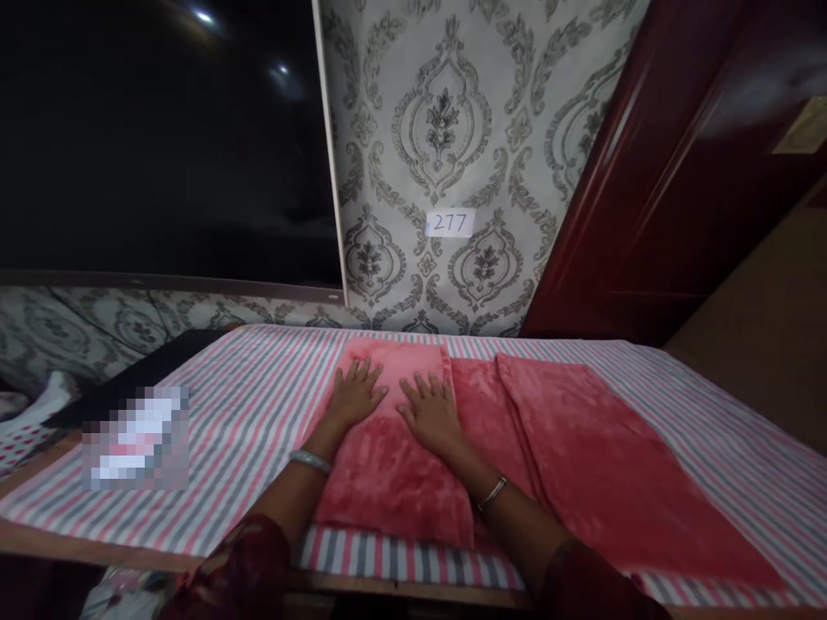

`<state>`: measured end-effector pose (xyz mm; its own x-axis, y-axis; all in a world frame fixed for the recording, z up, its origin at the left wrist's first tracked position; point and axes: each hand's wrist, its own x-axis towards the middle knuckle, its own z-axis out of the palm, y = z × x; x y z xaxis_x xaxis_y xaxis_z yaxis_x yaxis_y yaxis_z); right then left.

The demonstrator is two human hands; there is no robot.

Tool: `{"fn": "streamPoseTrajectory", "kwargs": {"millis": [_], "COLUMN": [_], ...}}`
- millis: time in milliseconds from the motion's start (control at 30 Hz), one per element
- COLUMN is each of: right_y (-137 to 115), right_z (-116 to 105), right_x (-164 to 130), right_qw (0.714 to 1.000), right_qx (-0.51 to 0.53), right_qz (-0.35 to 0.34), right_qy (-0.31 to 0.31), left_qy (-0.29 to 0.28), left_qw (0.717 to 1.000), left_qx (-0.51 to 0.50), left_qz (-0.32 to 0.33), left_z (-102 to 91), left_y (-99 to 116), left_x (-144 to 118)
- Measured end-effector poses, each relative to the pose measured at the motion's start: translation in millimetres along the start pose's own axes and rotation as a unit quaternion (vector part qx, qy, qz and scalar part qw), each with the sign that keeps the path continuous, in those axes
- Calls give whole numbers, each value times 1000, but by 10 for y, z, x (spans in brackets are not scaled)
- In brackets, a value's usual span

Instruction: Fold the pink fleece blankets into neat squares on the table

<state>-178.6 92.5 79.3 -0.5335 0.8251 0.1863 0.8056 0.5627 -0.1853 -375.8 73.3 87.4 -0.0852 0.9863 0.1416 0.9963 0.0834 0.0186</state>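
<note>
A plush red-pink blanket (pixel 394 482) lies on the table with both its left and right sides folded in toward the middle. My left hand (pixel 355 393) rests flat on the folded left panel near its far end, fingers spread. Beside it, my right hand (pixel 431 415) also lies flat on that panel, close to its inner edge, with the fingers apart. Neither hand grips anything. The right folded panel (pixel 620 465) sits a little apart, and a strip of the lower layer shows between the two panels.
A striped cloth (pixel 251 430) in pink, grey and white covers the table. A blurred patch (pixel 135 439) hides something at the left. Behind stand a large dark screen (pixel 161 146), patterned wallpaper with a paper label (pixel 450 223) reading 277, and a dark red door (pixel 620 215).
</note>
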Motion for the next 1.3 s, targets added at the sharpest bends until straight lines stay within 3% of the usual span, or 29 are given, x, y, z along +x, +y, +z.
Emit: {"fn": "streamPoseTrajectory", "kwargs": {"millis": [300, 467, 600, 733, 900, 967, 1100, 1300], "right_y": [-16, -2, 2, 3, -67, -141, -258, -88], "right_z": [-33, -65, -58, -116, -332, -382, -350, -322], "right_x": [-17, -13, -16, -11, -3, -91, -484, -1042], "right_qw": [1000, 1000, 999, 999, 992, 989, 961, 960], "right_qx": [3, 1, 4, 7, 32, 44, 63, 68], "right_qz": [-2, -1, 5, 3, 9, -41, -212, -216], "right_qy": [1, -22, -34, -48, -121, -133, -168, -166], "left_qy": [-7, -65, -70, -29, -59, -71, -47, -28], "left_qw": [1000, 998, 997, 999, 997, 995, 996, 997], "left_qx": [2, -13, -16, -4, -54, -64, -62, -54], "left_qz": [-12, 3, 27, 34, 23, 26, 34, 44], "left_z": [-33, -221, -298, -213, -192, -199, -144, -95], "left_y": [12, -17, -14, -54, -203, -239, -248, -232], "left_x": [14, 36, -293, -719, -770, -734, -757, -795]}}
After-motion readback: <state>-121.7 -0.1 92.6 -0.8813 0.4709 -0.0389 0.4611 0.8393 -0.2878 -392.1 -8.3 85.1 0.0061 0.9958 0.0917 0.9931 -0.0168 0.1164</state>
